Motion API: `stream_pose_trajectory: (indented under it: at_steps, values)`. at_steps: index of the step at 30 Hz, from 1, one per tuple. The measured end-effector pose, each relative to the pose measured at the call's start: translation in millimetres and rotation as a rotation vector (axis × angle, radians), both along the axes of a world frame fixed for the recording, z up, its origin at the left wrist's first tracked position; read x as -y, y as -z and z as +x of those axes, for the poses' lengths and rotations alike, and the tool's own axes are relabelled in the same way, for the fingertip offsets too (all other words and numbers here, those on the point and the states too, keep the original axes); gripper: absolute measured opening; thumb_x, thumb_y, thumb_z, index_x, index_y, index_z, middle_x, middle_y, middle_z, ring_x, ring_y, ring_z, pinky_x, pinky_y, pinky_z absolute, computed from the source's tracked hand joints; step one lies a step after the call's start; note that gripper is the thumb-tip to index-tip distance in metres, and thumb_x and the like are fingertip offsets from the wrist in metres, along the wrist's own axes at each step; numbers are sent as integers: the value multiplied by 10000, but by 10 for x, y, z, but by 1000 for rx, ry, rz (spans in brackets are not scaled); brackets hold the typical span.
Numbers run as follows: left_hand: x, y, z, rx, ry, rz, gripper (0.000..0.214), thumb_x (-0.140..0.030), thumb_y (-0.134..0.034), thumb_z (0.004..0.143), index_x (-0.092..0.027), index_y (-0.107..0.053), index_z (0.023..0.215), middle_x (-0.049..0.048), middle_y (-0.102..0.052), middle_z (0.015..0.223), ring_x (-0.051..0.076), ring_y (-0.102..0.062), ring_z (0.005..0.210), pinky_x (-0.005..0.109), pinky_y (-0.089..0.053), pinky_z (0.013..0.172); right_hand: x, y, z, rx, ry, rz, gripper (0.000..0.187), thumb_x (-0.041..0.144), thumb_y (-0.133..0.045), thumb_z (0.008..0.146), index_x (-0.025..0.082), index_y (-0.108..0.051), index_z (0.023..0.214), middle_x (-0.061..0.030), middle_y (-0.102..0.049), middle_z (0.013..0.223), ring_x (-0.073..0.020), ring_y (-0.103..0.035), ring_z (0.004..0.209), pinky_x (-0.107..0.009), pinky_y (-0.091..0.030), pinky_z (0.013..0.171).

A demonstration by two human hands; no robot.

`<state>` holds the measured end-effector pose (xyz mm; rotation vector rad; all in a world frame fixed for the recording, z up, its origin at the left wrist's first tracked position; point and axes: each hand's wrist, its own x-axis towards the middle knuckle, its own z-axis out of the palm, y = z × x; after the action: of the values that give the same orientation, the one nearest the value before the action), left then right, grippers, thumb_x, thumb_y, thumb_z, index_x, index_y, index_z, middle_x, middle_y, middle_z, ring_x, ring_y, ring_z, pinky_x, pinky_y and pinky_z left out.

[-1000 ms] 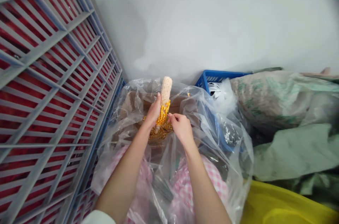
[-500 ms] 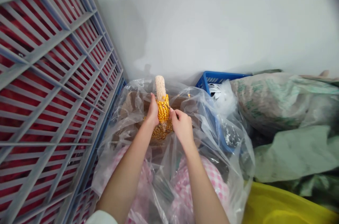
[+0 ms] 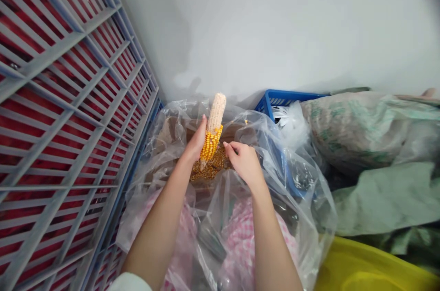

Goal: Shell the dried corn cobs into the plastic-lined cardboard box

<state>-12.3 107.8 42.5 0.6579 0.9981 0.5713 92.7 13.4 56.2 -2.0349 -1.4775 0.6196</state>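
Note:
My left hand (image 3: 197,139) is wrapped round a corn cob (image 3: 216,112) and holds it tilted, its top leaning right. The upper half is stripped pale; yellow kernels still cover the lower half. Just right of the cob, apart from it, is my right hand (image 3: 242,159), thumb and fingers pinched together. Whatever is in that pinch is too small to make out. Below both hands, loose corn kernels (image 3: 209,171) lie heaped in a cardboard box lined with a clear plastic bag (image 3: 161,153).
A slatted plastic crate (image 3: 68,112) with red behind it stands close on the left. On the right are a blue basket (image 3: 295,96) holding white plastic, a stuffed sack (image 3: 350,130) and a yellow tub (image 3: 371,263). A pale wall (image 3: 275,25) rises behind.
The cob has tipped from nearly upright to leaning right. My right hand has pulled away from the kernels, slightly right and down.

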Motion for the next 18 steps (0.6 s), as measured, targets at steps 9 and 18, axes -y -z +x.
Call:
stream_pose_trajectory:
  at_steps: [9,18]
  values:
    - [54,103,-23,62,66,-63,619,-647,-279,746,-136,-613,847,33,-571,461,141,-556,414,212,-410,381,16,76,-92,-12,-12,42,330,328,-361,829,183,-471,554,22,-441,490,-94,-346,465,-224,-222,502]
    - [31,103,-11,108,-144,-178,596,-621,-287,761,-131,-624,790,37,-571,457,156,-586,475,213,-427,413,-54,295,-382,-410,215,157,367,414,-301,832,185,-332,547,55,-313,492,-80,-292,469,-204,-214,471]
